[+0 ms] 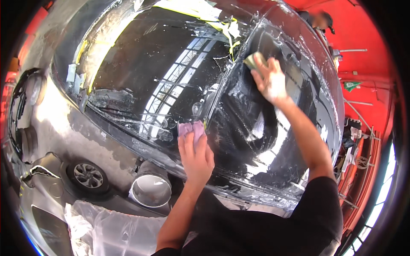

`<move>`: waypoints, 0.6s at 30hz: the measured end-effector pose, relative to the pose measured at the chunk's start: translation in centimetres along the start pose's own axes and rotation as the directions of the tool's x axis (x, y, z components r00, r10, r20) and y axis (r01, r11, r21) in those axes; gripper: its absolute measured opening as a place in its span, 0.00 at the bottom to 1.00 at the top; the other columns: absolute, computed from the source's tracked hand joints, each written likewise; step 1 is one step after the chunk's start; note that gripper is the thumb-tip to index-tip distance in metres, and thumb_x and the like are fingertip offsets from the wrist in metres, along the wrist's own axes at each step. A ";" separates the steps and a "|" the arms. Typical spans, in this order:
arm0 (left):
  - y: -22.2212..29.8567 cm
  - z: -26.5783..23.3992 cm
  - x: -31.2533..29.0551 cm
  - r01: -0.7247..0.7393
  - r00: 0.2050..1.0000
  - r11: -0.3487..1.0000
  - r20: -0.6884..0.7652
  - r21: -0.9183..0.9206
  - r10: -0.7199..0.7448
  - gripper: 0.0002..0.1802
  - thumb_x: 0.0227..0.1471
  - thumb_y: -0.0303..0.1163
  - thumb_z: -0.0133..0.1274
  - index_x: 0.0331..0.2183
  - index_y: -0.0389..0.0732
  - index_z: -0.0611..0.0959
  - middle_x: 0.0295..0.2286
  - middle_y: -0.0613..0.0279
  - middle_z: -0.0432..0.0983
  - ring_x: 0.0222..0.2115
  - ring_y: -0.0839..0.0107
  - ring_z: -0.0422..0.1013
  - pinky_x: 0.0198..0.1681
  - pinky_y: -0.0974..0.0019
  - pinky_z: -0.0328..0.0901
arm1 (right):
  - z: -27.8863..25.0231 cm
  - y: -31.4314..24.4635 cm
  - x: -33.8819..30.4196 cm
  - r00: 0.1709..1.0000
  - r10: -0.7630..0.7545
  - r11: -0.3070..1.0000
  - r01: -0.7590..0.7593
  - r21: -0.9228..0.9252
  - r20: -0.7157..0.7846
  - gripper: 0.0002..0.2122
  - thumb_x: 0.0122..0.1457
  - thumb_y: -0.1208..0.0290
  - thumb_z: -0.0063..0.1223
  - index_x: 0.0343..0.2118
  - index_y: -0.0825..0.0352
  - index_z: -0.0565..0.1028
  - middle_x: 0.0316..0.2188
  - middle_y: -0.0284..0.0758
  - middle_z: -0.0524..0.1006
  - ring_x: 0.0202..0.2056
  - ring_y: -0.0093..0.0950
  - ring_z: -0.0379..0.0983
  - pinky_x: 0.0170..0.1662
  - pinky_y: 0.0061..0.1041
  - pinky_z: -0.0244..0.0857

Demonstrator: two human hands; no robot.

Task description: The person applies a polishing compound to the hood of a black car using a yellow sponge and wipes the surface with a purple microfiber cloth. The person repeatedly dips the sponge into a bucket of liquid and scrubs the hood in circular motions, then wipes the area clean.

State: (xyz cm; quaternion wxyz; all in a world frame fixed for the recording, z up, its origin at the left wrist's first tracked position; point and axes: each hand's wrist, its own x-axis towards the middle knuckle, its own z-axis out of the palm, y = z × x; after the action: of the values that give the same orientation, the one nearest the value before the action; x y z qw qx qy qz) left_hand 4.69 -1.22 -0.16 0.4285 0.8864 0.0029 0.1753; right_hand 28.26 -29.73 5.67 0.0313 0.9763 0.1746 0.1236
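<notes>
Red wall (369, 36) fills far right from where I stand; cluttered reddish rack (367, 179) below. Bright paned strip (376, 210) near right. Left, patchy grey floor (109, 143), sunlight patch (54, 104) glaring.

No text, label, brand, number or sign is showing clearly enough to be read (the green packet (351, 86) by the red wall (363, 38) and the middle of the wheel (88, 175) are appearing too small and blurred to tell whether they are carrying any marks).
</notes>
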 end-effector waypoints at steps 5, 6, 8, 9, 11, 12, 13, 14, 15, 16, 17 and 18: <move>1.1 -0.1 0.5 -0.041 0.998 0.998 0.047 -0.046 0.043 0.20 0.52 0.19 0.62 0.49 0.38 0.85 0.53 0.41 0.74 0.53 0.37 0.72 0.63 0.33 0.64 | 7.2 16.4 13.3 0.973 0.232 0.926 -0.224 -0.304 -0.010 0.21 0.65 0.54 0.60 0.57 0.56 0.77 0.47 0.50 0.79 0.53 0.51 0.76 0.51 0.46 0.78; 1.0 -0.4 0.1 -0.029 0.998 0.999 0.053 -0.029 0.030 0.21 0.52 0.20 0.63 0.49 0.38 0.85 0.53 0.41 0.73 0.53 0.35 0.71 0.63 0.33 0.64 | 7.6 13.9 13.5 0.960 0.277 0.921 -0.280 -0.271 -0.049 0.21 0.65 0.55 0.59 0.58 0.55 0.76 0.47 0.50 0.79 0.52 0.52 0.77 0.50 0.46 0.78; 0.4 -0.5 -0.2 -0.009 0.999 1.000 0.042 -0.003 0.009 0.21 0.51 0.22 0.64 0.49 0.39 0.85 0.53 0.41 0.73 0.54 0.33 0.70 0.63 0.33 0.64 | 6.8 7.6 12.2 0.964 0.251 0.947 -0.263 -0.187 -0.085 0.21 0.63 0.57 0.61 0.59 0.53 0.75 0.46 0.48 0.77 0.50 0.51 0.77 0.48 0.47 0.79; 0.1 -0.1 0.1 -0.003 0.999 1.000 0.032 0.005 0.003 0.21 0.51 0.23 0.64 0.49 0.39 0.85 0.53 0.41 0.73 0.54 0.32 0.69 0.62 0.32 0.64 | 5.0 3.9 9.3 0.979 0.184 0.972 -0.194 -0.135 -0.084 0.22 0.63 0.59 0.63 0.59 0.52 0.75 0.46 0.47 0.75 0.48 0.50 0.76 0.47 0.47 0.79; 0.0 -0.5 -0.3 0.007 0.999 1.000 0.048 0.003 -0.007 0.22 0.51 0.23 0.64 0.50 0.39 0.85 0.53 0.41 0.73 0.54 0.32 0.69 0.62 0.32 0.64 | 2.2 -0.4 3.8 0.996 0.059 0.998 -0.061 -0.031 -0.070 0.24 0.61 0.61 0.66 0.60 0.52 0.73 0.43 0.45 0.73 0.46 0.48 0.76 0.46 0.46 0.79; -0.1 -0.4 -0.2 0.005 0.999 1.000 0.052 0.007 -0.005 0.22 0.51 0.23 0.65 0.50 0.39 0.85 0.53 0.41 0.72 0.54 0.32 0.69 0.62 0.32 0.64 | 1.9 -0.2 3.8 0.998 0.029 0.999 -0.030 -0.024 -0.054 0.23 0.62 0.61 0.65 0.60 0.52 0.74 0.43 0.45 0.73 0.46 0.48 0.76 0.47 0.46 0.79; -0.1 -0.2 0.0 0.007 0.999 1.000 0.042 0.005 -0.007 0.22 0.51 0.23 0.65 0.50 0.39 0.85 0.53 0.41 0.72 0.55 0.32 0.69 0.62 0.32 0.65 | 1.7 0.3 4.0 0.999 -0.004 1.000 0.003 -0.013 -0.039 0.22 0.62 0.61 0.65 0.59 0.52 0.74 0.43 0.45 0.73 0.46 0.48 0.77 0.47 0.47 0.79; 0.0 -0.1 0.1 0.000 0.999 1.000 0.046 -0.005 0.000 0.22 0.50 0.22 0.65 0.50 0.39 0.85 0.53 0.41 0.72 0.55 0.31 0.69 0.62 0.32 0.65 | 2.8 2.8 5.0 0.997 -0.001 0.996 -0.006 -0.085 -0.077 0.21 0.63 0.60 0.63 0.58 0.54 0.75 0.44 0.46 0.75 0.48 0.49 0.77 0.48 0.47 0.78; 0.2 0.0 0.0 -0.007 0.999 1.000 0.051 -0.016 0.007 0.23 0.50 0.22 0.65 0.50 0.39 0.85 0.53 0.40 0.72 0.55 0.31 0.69 0.61 0.32 0.65 | 4.3 6.5 7.2 0.994 0.000 0.987 -0.018 -0.158 -0.112 0.19 0.64 0.60 0.62 0.57 0.55 0.76 0.45 0.47 0.76 0.49 0.49 0.77 0.48 0.48 0.78; 0.5 0.0 -0.3 -0.012 0.998 1.000 0.059 -0.026 0.014 0.23 0.50 0.23 0.65 0.50 0.39 0.85 0.53 0.40 0.72 0.55 0.30 0.68 0.61 0.32 0.65 | 4.4 9.3 10.4 0.988 0.152 0.975 -0.153 -0.158 -0.024 0.16 0.66 0.59 0.58 0.54 0.56 0.77 0.46 0.49 0.79 0.50 0.50 0.78 0.50 0.49 0.77; 0.5 0.4 0.1 -0.027 0.998 0.999 0.053 -0.036 0.029 0.23 0.49 0.23 0.65 0.50 0.39 0.85 0.54 0.40 0.72 0.55 0.30 0.68 0.61 0.32 0.65 | 4.9 11.7 12.5 0.972 0.232 0.946 -0.233 -0.225 -0.033 0.15 0.67 0.58 0.57 0.54 0.56 0.77 0.47 0.50 0.81 0.50 0.50 0.79 0.51 0.49 0.77; 0.5 0.2 -0.1 -0.029 0.998 0.999 0.056 -0.045 0.031 0.23 0.49 0.23 0.65 0.50 0.39 0.84 0.54 0.40 0.71 0.55 0.29 0.68 0.61 0.32 0.65 | 5.3 11.0 13.0 0.961 0.269 0.928 -0.274 -0.253 -0.054 0.16 0.67 0.58 0.57 0.54 0.55 0.77 0.47 0.49 0.81 0.49 0.50 0.79 0.51 0.48 0.77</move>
State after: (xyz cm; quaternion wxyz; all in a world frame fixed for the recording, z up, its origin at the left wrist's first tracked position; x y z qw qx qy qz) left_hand 4.61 -1.76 0.08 0.4450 0.8813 -0.0264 0.1565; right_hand 45.07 -35.56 4.67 0.1390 0.9775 0.0205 0.1574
